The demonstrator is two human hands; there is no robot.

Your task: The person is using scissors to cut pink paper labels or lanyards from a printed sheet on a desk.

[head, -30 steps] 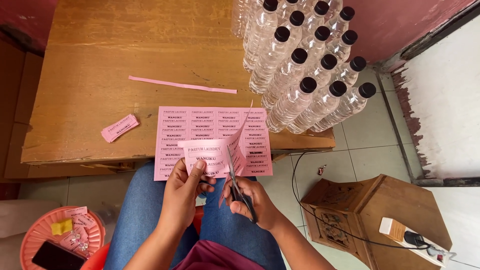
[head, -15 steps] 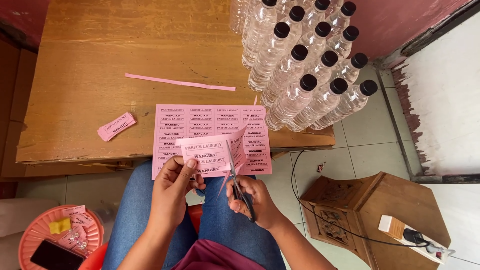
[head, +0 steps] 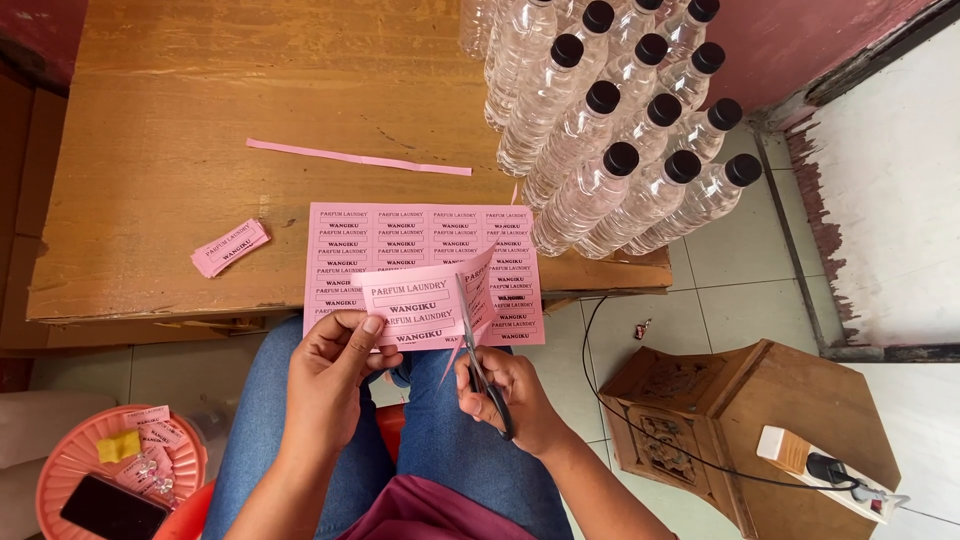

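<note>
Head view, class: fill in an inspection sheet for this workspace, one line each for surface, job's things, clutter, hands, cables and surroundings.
Surface: worn wooden table, edge chipped.
Job's things: pink label piece being cut with scissors; full label sheet beneath, overhanging the table edge.
Clutter: pink strip, cut-label stack, capped clear bottles.
Hands: left hand holds the piece; right hand works the scissors.
Cables: black cord to a power strip.
Surroundings: carved wooden box, red basket with a phone, tiled floor.

Clear bottles with black caps (head: pixel 620 130) stand clustered on the wooden table (head: pixel 200 100). Below its left end sits a red basket (head: pixel 70 465) holding a black phone (head: pixel 105 508). Right of the table stands a carved wooden box (head: pixel 740 430).
</note>
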